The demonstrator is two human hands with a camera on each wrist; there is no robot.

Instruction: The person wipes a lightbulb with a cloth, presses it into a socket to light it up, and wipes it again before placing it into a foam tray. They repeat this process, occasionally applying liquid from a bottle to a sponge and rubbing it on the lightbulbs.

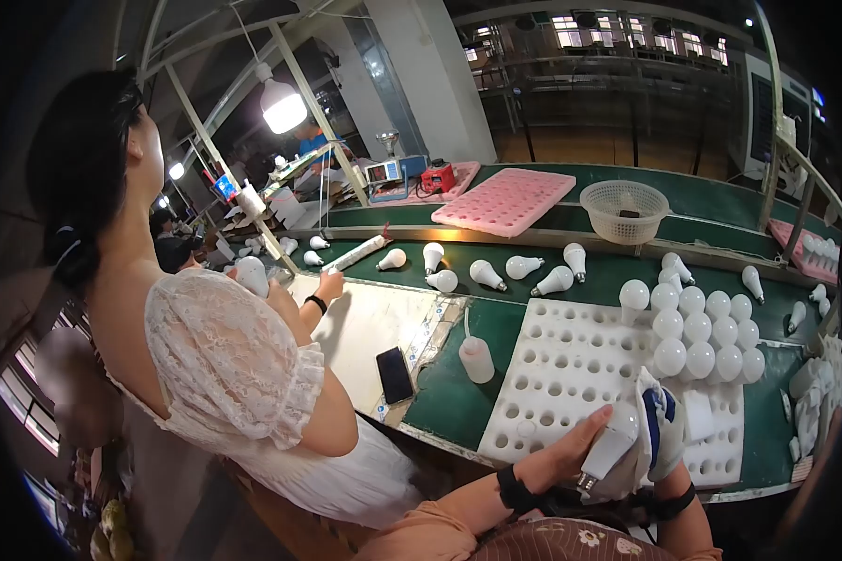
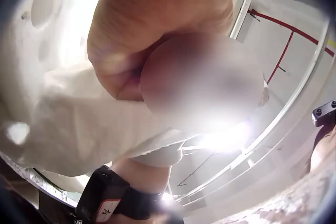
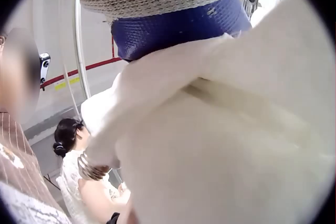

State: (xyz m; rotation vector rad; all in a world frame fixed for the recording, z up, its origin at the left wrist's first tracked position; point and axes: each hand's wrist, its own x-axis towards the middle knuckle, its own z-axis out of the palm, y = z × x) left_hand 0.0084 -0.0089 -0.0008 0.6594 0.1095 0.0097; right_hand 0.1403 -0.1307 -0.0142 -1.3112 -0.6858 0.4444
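Observation:
In the head view my bare left hand [image 1: 575, 451] grips a white LED light bulb [image 1: 615, 439], its metal screw base pointing down and its dome up. The left wrist view shows the fingers [image 2: 152, 24] curled around the bulb's blurred round side. My right hand [image 1: 666, 432] wears a knitted glove with a blue coating [image 3: 178, 29]. It holds a white cloth [image 3: 210, 140] against the bulb's right side. That cloth hides most of the right fingers. In the right wrist view the bulb's screw base [image 3: 92, 167] pokes out beside the cloth.
A white foam tray [image 1: 552, 374] with holes lies in front, several bulbs [image 1: 706, 327] standing in its right part. Loose bulbs [image 1: 524, 267] lie behind it. A small bottle [image 1: 477, 360], a phone [image 1: 395, 375] and a plastic basket [image 1: 624, 210] are nearby. Another person [image 1: 234, 355] works at left.

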